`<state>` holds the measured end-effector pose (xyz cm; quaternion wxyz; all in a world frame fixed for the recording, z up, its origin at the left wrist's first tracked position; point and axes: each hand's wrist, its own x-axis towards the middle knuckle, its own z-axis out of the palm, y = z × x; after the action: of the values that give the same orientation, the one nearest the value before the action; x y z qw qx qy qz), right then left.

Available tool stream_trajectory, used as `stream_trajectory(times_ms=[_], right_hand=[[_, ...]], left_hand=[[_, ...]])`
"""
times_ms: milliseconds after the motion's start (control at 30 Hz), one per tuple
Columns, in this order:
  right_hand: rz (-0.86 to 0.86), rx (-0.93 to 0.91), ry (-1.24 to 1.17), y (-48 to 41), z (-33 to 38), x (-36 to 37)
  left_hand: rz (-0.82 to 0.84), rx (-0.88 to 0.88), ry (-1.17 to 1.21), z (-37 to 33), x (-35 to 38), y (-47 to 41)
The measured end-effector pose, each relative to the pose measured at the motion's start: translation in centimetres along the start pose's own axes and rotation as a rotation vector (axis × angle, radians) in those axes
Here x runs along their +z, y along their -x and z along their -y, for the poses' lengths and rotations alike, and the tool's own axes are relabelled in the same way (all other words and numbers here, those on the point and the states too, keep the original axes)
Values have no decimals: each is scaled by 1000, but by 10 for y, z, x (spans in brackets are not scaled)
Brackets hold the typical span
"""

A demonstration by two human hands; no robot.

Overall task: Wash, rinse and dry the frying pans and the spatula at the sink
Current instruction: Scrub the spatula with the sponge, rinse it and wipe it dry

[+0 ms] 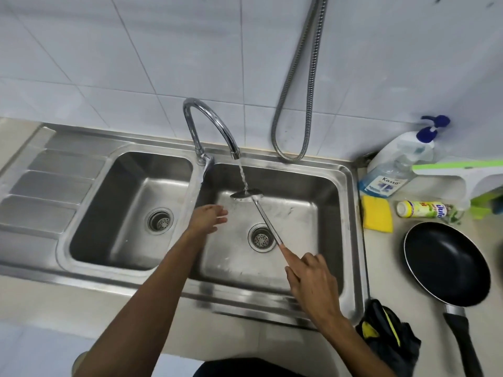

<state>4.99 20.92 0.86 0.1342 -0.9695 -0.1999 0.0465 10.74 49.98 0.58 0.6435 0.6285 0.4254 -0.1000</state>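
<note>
Right hand [313,278] grips spatula [268,224] by its near handle end, head under tap stream [243,175], left hand [208,216] loose-open beside it: wet end-grip could slip, & water may splash off head.

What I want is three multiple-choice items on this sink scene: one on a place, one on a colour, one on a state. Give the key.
1. Where is the frying pan? A) in the left basin B) on the counter right of the sink C) on the drainboard
2. What colour is the sponge? A) yellow B) pink C) white
3. What is the tap doing? A) it is off B) running onto the spatula C) dripping into the left basin
Key: 1 B, the pan lies on the counter beside the sink. 2 A, it is plain yellow. 3 B, the stream strikes the spatula blade that the right hand holds.
</note>
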Motion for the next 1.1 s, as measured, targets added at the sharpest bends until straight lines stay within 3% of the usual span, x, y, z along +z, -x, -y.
stream_trajectory(times_ms=[267,367,500,667,800,1000,1100], right_hand=[[56,77,-25,-20,-22,8],[80,119,-36,-26,-27,10],[103,125,6,-35,-26,10],[146,105,44,-45,-21,4],[143,95,82,-43,-16,1],[112,81,181,-35,-14,3],[118,105,80,-32,-6,-6]], left_hand=[[-35,-128,514,-50,-14,-60],[-100,-139,597,-66,-11,-68],[-174,58,520,-91,-9,-68],[93,158,245,-132,-9,-61],[198,192,44,-132,-14,-51],[140,93,-32,-34,18,-15],[301,-57,-128,28,52,22]])
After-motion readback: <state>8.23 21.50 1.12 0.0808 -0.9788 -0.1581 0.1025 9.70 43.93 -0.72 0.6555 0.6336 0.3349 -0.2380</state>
